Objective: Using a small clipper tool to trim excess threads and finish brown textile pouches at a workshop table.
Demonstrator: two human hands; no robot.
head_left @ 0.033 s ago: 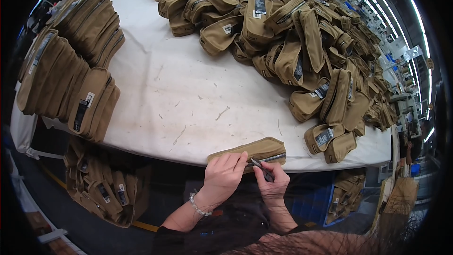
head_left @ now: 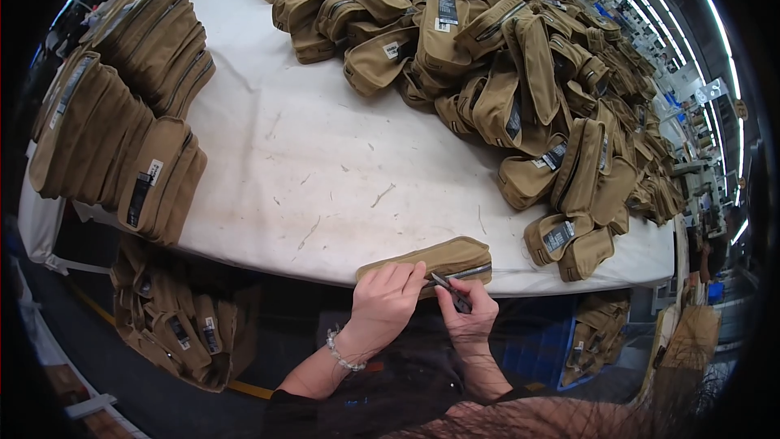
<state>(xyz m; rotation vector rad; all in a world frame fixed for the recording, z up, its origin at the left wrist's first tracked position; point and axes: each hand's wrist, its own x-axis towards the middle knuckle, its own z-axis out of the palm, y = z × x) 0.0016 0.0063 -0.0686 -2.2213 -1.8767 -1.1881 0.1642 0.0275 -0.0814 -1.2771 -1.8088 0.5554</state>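
A brown zippered pouch (head_left: pixel 451 255) lies at the near edge of the white table, its zipper side turned toward me. My left hand (head_left: pixel 387 301), with a beaded bracelet at the wrist, is closed on the pouch's near side, fingers curled against the fabric by the zipper. In my right hand (head_left: pixel 471 319) is a small dark pointed tool that looks like thread snips (head_left: pixel 457 296). Its tip meets the pouch beside my left fingertips. What the tip touches is too small to make out.
A big heap of brown pouches (head_left: pixel 532 73) covers the table's (head_left: pixel 276 187) far and right side. Neat stacks of pouches (head_left: pixel 89 126) stand along the left edge. Below the table are a box of pouches (head_left: pixel 175 329) at left and a blue bin (head_left: pixel 532 341) at right.
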